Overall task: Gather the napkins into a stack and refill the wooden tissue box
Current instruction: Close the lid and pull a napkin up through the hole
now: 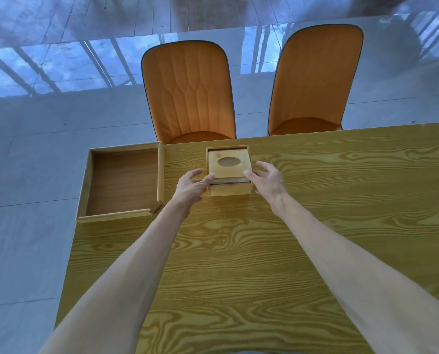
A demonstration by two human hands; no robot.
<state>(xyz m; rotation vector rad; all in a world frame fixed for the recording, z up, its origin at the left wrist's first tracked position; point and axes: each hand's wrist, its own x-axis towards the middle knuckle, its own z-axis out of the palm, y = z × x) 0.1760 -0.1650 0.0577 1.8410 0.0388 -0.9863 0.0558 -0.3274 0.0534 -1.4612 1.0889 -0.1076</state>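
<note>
Flanking the wooden tissue box [229,172], both hands [190,186] [268,180] spread, fingertips touching its oval-holed lid [228,162].

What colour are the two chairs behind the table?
Orange, with a dark trim around the edges; the chairs show clearly in the head view.

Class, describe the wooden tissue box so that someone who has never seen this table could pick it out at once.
On the wood-grain table, look near the far edge, before the orange chairs. The tissue box is the small cube with an oval hole on top, unlike the open flat tray left of it.
</note>
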